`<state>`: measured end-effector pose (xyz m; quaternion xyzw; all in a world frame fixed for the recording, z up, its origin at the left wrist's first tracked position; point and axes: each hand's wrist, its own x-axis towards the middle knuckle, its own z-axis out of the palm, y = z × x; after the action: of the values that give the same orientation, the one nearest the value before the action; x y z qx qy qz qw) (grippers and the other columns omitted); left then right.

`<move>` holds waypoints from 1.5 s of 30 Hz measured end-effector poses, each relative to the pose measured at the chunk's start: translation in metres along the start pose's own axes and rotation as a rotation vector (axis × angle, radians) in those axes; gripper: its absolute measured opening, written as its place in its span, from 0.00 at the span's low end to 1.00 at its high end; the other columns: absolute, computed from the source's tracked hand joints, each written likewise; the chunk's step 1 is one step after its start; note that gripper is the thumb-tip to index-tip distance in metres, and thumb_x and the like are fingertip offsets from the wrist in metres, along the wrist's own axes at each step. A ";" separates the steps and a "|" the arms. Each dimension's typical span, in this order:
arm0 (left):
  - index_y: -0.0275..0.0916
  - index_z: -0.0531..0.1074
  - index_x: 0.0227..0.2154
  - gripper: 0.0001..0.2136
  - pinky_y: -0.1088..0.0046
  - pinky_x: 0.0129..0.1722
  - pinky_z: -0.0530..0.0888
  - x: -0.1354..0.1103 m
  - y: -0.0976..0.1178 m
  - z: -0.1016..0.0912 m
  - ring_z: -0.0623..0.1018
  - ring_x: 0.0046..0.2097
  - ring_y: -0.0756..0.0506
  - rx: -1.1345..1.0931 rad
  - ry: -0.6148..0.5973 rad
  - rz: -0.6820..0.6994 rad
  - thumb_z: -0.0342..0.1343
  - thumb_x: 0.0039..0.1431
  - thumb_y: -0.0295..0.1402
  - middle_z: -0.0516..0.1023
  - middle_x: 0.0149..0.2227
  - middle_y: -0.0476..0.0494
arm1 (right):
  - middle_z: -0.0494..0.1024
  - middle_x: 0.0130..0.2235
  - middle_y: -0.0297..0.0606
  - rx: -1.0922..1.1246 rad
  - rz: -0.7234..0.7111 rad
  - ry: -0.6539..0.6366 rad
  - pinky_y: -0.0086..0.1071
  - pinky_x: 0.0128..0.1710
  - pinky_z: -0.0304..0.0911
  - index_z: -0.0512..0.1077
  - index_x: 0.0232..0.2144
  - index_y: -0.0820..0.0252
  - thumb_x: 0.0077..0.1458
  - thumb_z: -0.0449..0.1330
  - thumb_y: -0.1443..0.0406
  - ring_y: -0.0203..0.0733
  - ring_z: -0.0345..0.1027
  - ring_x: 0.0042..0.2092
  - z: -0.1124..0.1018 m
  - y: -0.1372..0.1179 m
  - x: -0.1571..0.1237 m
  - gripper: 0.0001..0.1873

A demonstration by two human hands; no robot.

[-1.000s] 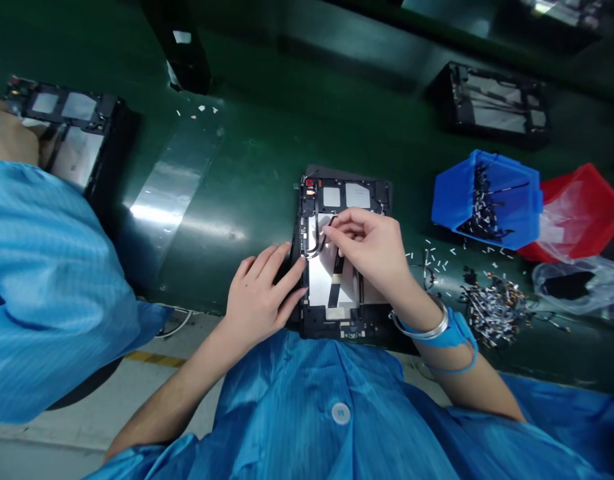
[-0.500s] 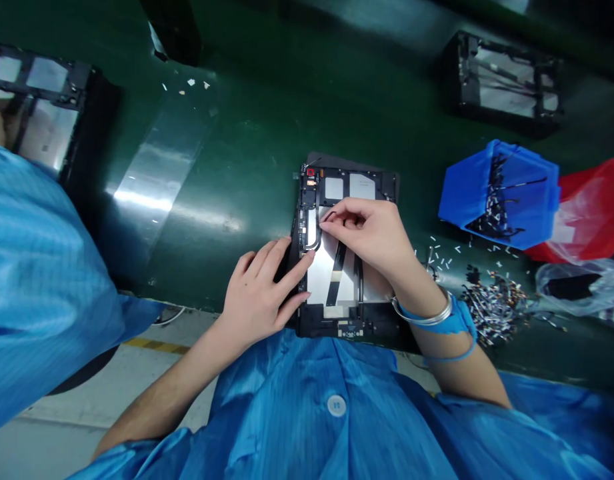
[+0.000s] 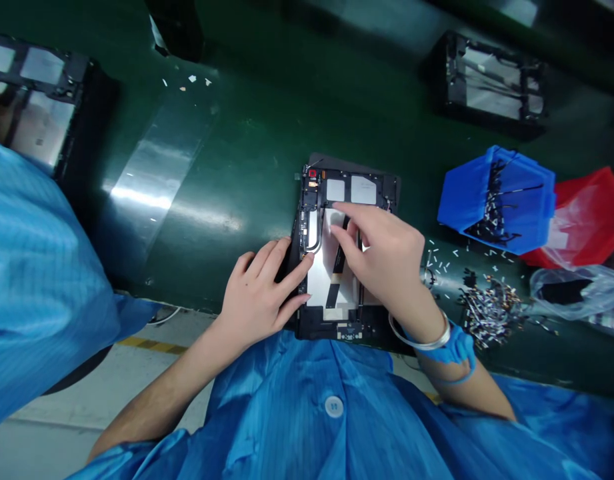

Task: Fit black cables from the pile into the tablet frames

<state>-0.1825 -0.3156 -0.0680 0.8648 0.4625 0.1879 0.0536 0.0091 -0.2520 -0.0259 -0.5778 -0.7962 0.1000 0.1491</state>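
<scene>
An opened tablet [image 3: 317,280] lies before me, its silver and black insides facing up. Along its left part runs a thin black cable [image 3: 321,220] that bends near the bottom. My left hand [image 3: 259,287] rests at the left edge with fingers spread, its index fingertip at the cable's bend. Above the tablet's middle is my right hand [image 3: 379,250], thumb and index finger apart, with nothing visible between them. The index fingertip is close to the upper cable. A wide black ribbon cable [image 3: 338,267] lies partly under the right hand.
At right stand a blue bin [image 3: 527,193] of black cables and a red bin [image 3: 597,213]. Below them lie a heap of small parts [image 3: 491,303] and white scraps. Stacked tablets [image 3: 491,83] stand at back right, others [image 3: 41,127] at left beside a co-worker's blue sleeve [image 3: 41,280].
My right thumb and index finger, pinched at the black cable before, have parted, and the hand has shifted slightly right. My left hand has stayed in place.
</scene>
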 end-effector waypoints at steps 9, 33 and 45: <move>0.40 0.67 0.57 0.22 0.62 0.43 0.66 0.001 -0.002 -0.001 0.70 0.54 0.34 0.030 -0.016 0.002 0.43 0.66 0.44 0.69 0.55 0.29 | 0.75 0.30 0.40 -0.278 -0.213 -0.041 0.32 0.27 0.52 0.73 0.51 0.60 0.63 0.47 0.67 0.39 0.63 0.33 0.011 0.001 -0.005 0.20; 0.57 0.66 0.57 0.23 0.55 0.51 0.76 0.007 0.027 -0.032 0.71 0.57 0.33 -0.905 0.255 -0.697 0.56 0.58 0.35 0.72 0.56 0.51 | 0.79 0.35 0.37 0.405 0.215 0.140 0.29 0.35 0.65 0.66 0.57 0.61 0.63 0.49 0.61 0.35 0.70 0.32 -0.008 0.023 -0.104 0.22; 0.50 0.66 0.49 0.24 0.54 0.36 0.79 0.209 -0.202 0.026 0.72 0.50 0.39 -0.905 0.402 -0.439 0.61 0.49 0.48 0.73 0.49 0.57 | 0.75 0.26 0.34 -0.107 0.572 -0.029 0.30 0.26 0.50 0.74 0.31 0.57 0.50 0.60 0.67 0.39 0.68 0.30 -0.047 0.110 -0.095 0.04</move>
<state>-0.2259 -0.0279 -0.0880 0.5854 0.5064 0.5145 0.3692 0.1513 -0.3085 -0.0300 -0.7844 -0.6071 0.1041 0.0729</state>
